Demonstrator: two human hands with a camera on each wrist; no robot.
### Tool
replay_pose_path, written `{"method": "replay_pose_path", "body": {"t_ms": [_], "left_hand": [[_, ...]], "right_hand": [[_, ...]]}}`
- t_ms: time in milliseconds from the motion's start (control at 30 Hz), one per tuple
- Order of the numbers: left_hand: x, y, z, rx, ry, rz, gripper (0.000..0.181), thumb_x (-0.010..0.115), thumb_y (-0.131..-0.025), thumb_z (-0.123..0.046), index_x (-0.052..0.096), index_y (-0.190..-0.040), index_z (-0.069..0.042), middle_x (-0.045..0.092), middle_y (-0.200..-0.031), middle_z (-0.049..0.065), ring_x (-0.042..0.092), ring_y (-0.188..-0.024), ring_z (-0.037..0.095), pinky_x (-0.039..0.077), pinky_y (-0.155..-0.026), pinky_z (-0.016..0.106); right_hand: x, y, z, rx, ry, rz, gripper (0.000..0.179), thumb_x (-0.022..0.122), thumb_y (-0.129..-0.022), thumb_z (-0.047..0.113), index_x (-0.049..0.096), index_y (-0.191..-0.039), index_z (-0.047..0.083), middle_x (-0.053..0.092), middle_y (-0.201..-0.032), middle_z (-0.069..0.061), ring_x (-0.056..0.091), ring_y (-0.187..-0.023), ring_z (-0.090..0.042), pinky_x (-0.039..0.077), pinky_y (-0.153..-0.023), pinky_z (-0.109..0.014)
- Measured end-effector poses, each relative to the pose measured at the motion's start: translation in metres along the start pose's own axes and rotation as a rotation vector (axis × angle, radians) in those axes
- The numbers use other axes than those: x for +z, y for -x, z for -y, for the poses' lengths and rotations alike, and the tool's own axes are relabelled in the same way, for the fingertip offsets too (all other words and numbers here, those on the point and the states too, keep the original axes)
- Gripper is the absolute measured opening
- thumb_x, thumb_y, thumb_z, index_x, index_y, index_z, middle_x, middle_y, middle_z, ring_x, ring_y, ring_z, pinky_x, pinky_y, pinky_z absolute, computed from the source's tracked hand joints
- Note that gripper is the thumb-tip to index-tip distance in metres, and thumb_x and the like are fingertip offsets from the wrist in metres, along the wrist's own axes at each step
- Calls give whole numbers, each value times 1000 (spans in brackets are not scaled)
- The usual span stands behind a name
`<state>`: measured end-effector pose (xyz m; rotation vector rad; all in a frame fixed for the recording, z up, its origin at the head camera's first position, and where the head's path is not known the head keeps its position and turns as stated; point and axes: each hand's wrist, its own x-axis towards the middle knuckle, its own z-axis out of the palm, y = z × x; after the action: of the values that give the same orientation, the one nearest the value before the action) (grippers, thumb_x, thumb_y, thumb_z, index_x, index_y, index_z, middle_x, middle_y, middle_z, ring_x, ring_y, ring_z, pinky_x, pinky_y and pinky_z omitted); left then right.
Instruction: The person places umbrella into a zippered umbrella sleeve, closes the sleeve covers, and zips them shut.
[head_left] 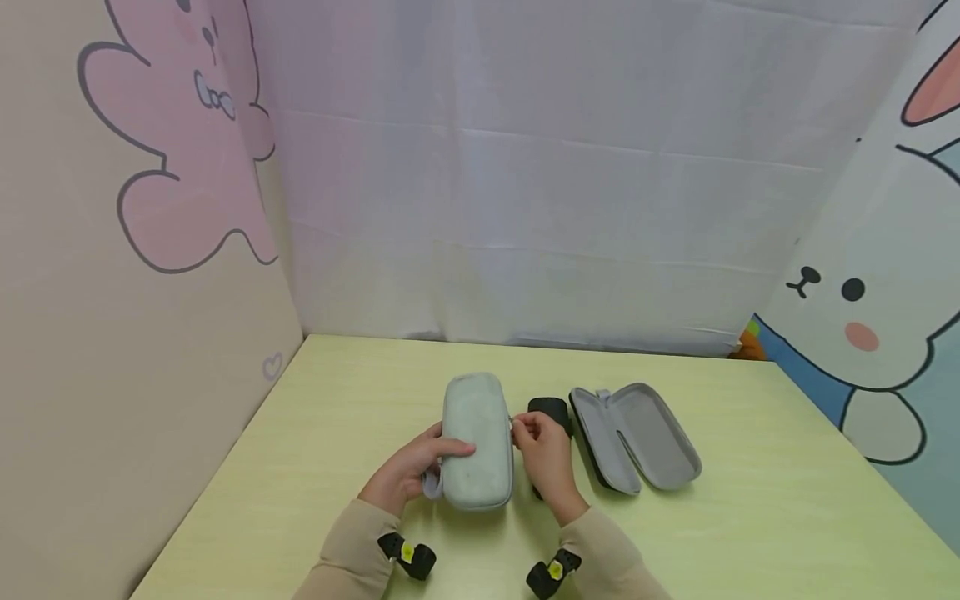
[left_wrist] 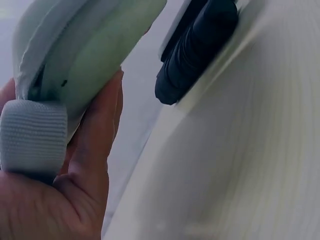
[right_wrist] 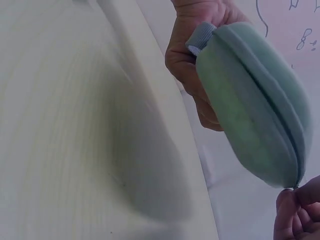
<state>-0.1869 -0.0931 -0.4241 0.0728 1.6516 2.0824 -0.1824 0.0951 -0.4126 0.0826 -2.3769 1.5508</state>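
Note:
A pale green zip case [head_left: 483, 417] is held up over the table by my left hand [head_left: 412, 468], its thumb across the front face and its fingers behind. A grey ribbed loop [left_wrist: 32, 135] sticks out of the case's end beside the left palm. My right hand [head_left: 547, 458] pinches the small zipper pull [right_wrist: 296, 187] at the case's right edge between thumb and fingertip. In the right wrist view the zipper seam [right_wrist: 265, 97] runs along the case's side and looks closed. What the case holds inside is hidden.
Just behind my right hand lies a black bundle [head_left: 550, 408], partly covered by the hand. To its right an open case [head_left: 656, 442] with a grey lining lies on the pale yellow table [head_left: 360, 375]. White sheeting [head_left: 525, 208] hangs at the back, with cartoon-printed walls either side.

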Motion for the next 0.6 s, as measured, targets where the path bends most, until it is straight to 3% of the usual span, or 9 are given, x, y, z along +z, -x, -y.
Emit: {"method": "replay_pose_path", "body": {"t_ms": [267,433,600], "left_hand": [[-14,-3,-2,6,158,-90,68,59,-85,-16,21,-142,-9,51,-119,17,57,-97,27,47,-77,39],[-13,-2,-6,11,148,-98,67,60,-85,-18,24,-141,-9,48,-122,19,57,-95,29,48,-75,39],[-11,-2,-5,-2,111,-123,65,58,-86,-24,26,-139,-6,54,-115,16,60,-87,24,49,-70,33]], "right_hand": [[5,13,7,-83,33,57,7,60,-90,6,65,-88,1,64,-74,-3,60,-66,-14,47,-57,-24],[4,11,8,-99,23,48,7,60,-90,4,65,-88,0,64,-74,-4,61,-66,-15,47,-56,-23],[4,11,4,-77,16,56,7,61,-89,4,65,-87,-1,64,-73,-4,61,-66,-15,48,-56,-23]]}}
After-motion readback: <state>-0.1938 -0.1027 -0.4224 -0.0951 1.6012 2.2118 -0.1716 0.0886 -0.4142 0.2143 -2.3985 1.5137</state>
